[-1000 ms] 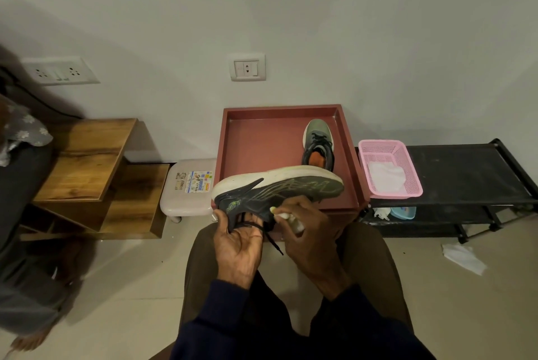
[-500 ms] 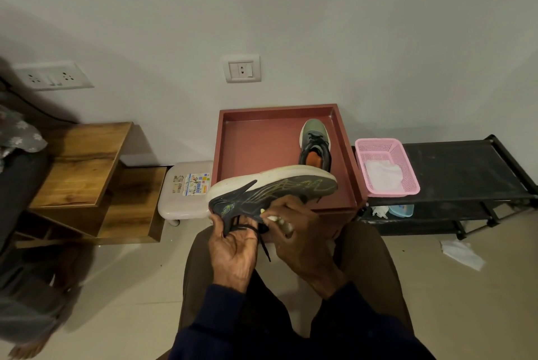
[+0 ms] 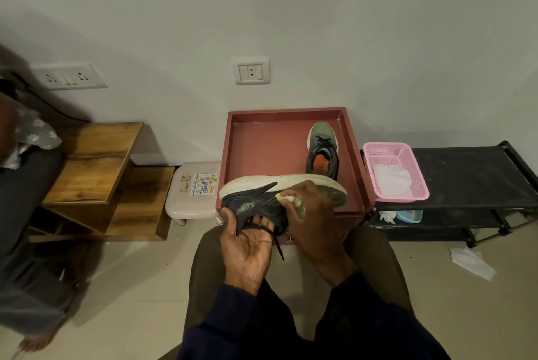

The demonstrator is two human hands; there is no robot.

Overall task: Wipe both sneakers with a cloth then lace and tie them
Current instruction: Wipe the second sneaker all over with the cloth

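The left hand (image 3: 247, 246) grips the dark sneaker (image 3: 256, 202) from below, thumb on its side and fingers curled at the opening. The shoe is held sole up over the near edge of the red tray (image 3: 279, 112). The right hand (image 3: 316, 223) curls round a white cloth (image 3: 286, 199), pressing it to the shoe's side. The second sneaker (image 3: 321, 144) stands inside the tray by its right edge, toe toward the wall.
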